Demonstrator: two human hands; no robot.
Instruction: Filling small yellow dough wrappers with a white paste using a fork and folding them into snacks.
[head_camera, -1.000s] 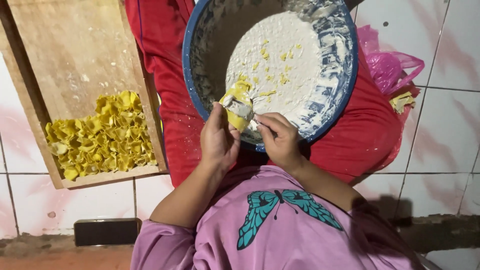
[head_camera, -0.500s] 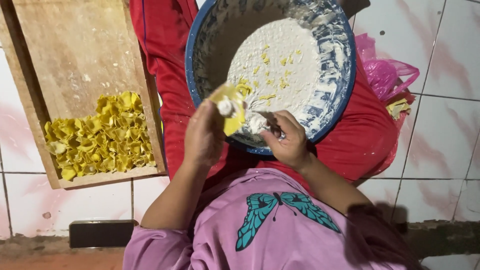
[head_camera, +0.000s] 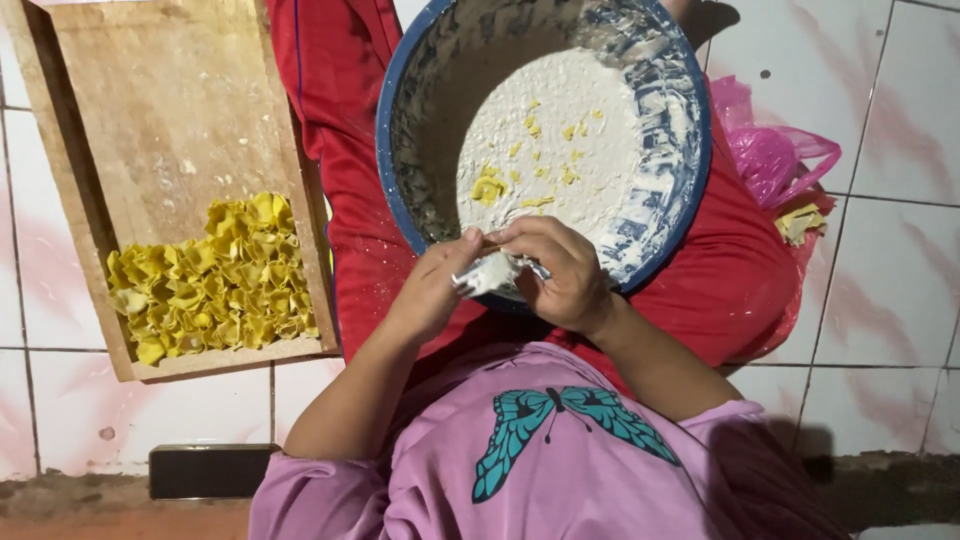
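Yellow wrapper seen at the left hand (head_camera: 432, 290) earlier is gone; both hands, right hand (head_camera: 562, 275) included, now pinched closed on a paste-smeared spoon (head_camera: 492, 272) over the bowl (head_camera: 545, 130) rim. Risk: paste dropped on red cloth (head_camera: 345, 180) if grip slips.

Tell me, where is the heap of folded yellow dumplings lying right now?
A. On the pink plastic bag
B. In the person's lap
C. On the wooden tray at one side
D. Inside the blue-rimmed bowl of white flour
C: the heap of folded yellow dumplings fills the near end of the wooden tray, apart from the blue-rimmed bowl of white flour, which holds only small yellow scraps.
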